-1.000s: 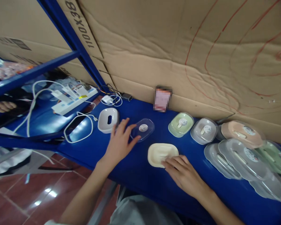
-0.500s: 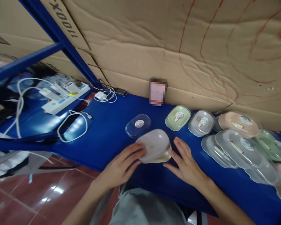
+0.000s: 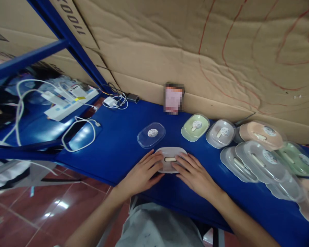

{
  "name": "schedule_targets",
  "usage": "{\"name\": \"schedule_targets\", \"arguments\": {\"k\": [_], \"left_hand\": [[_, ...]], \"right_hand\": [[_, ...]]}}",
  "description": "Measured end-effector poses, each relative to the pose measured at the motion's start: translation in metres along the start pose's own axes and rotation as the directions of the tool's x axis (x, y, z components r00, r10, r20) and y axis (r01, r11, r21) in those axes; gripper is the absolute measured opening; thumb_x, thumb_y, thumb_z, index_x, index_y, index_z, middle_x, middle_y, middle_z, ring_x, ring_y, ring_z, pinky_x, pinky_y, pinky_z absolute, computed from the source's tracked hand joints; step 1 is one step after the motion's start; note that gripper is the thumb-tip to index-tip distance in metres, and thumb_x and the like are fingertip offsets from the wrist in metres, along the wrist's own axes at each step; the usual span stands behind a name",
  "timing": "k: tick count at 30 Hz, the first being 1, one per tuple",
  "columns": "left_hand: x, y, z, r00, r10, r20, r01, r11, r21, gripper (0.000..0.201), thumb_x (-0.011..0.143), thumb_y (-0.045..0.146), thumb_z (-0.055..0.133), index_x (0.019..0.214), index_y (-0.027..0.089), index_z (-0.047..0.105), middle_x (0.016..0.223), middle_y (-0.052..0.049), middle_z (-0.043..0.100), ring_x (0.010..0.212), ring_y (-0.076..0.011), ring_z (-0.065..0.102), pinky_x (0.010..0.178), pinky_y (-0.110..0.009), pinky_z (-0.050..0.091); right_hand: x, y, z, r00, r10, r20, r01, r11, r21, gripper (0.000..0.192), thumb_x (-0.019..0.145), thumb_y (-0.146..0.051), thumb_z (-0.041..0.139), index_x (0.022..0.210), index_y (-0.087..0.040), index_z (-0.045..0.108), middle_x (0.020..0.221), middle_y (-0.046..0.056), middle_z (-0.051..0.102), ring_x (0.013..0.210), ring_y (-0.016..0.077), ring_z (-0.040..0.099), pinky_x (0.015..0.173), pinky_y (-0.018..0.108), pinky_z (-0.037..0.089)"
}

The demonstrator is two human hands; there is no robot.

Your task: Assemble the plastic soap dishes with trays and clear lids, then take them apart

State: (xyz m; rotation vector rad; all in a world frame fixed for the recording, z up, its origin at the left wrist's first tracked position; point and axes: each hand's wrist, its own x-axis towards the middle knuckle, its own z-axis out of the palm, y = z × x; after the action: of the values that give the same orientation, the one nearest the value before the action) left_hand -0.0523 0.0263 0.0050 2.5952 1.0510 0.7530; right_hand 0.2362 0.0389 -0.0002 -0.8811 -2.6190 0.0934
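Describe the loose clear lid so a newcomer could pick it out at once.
On the blue table, look just beyond the left hand. The clear lid lies alone, left of the green soap box. Unlike its neighbours, it has no coloured base under it.

Dim even light, floor glare (lower left), edges warped, soft focus

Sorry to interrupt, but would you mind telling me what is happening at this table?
A person has both hands on a white soap dish lying on the blue table: left hand on its left side, right hand on its right. A clear lid lies just behind it, and more lidded dishes are piled to the right.
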Motion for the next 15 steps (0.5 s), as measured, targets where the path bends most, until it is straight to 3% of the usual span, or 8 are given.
{"name": "schedule_targets", "arguments": {"k": [3,5,8,10,13,15], "left_hand": [[-0.003,-0.005,-0.001,0.999,0.034,0.011,-0.034,0.999,0.004,0.023,0.104,0.032,0.069,0.123,0.020,0.064,0.143,-0.013,0.069,0.145,-0.0312,0.061,0.128,-0.059,0.045],[-0.002,-0.014,-0.006,0.996,-0.016,-0.088,0.018,1.000,0.019,0.026,0.106,0.036,0.068,0.127,0.022,0.064,0.143,-0.013,0.068,0.142,-0.0305,0.062,0.126,-0.058,0.047],[0.009,-0.037,-0.015,0.927,-0.277,-0.253,0.312,0.944,0.108,0.042,0.103,0.036,0.070,0.142,0.023,0.060,0.154,-0.018,0.059,0.145,-0.0369,0.058,0.118,-0.061,0.051],[0.018,-0.051,-0.020,0.875,-0.413,-0.253,0.457,0.876,0.151,0.052,0.099,0.040,0.075,0.146,0.022,0.060,0.159,-0.020,0.054,0.147,-0.0425,0.056,0.115,-0.064,0.053],[0.028,-0.055,-0.025,0.865,-0.438,-0.246,0.467,0.881,0.073,0.042,0.102,0.040,0.071,0.141,0.024,0.065,0.154,-0.016,0.061,0.143,-0.0379,0.061,0.116,-0.060,0.055],[0.028,-0.043,-0.027,0.896,-0.380,-0.229,0.383,0.923,-0.033,0.038,0.106,0.036,0.066,0.142,0.025,0.064,0.153,-0.013,0.062,0.143,-0.0323,0.062,0.120,-0.055,0.054]], "right_hand": [[-0.001,-0.001,0.002,0.999,-0.010,0.032,0.010,1.000,-0.006,0.039,0.107,-0.023,0.064,0.145,-0.021,0.067,0.149,0.011,0.069,0.146,0.0290,0.058,0.124,0.055,0.049],[-0.001,-0.001,0.003,0.999,-0.006,0.033,0.006,1.000,-0.003,0.040,0.106,-0.020,0.064,0.146,-0.021,0.066,0.149,0.011,0.068,0.147,0.0283,0.057,0.125,0.055,0.048],[-0.001,-0.004,0.003,1.000,0.012,0.028,-0.012,1.000,0.008,0.041,0.106,-0.021,0.064,0.147,-0.022,0.065,0.155,0.014,0.063,0.150,0.0296,0.054,0.125,0.058,0.046],[-0.002,-0.005,0.003,0.999,0.029,0.023,-0.030,0.999,0.025,0.048,0.106,-0.026,0.065,0.153,-0.023,0.059,0.162,0.017,0.056,0.153,0.0324,0.051,0.124,0.062,0.044],[-0.003,-0.003,0.002,0.995,0.093,-0.039,-0.090,0.994,0.058,0.068,0.106,-0.034,0.067,0.167,-0.024,0.040,0.169,0.022,0.044,0.158,0.0365,0.043,0.123,0.066,0.044],[-0.005,0.000,0.001,0.984,0.138,-0.117,-0.130,0.989,0.077,0.080,0.106,-0.036,0.068,0.173,-0.023,0.026,0.173,0.025,0.036,0.162,0.0385,0.036,0.122,0.067,0.045]]}}
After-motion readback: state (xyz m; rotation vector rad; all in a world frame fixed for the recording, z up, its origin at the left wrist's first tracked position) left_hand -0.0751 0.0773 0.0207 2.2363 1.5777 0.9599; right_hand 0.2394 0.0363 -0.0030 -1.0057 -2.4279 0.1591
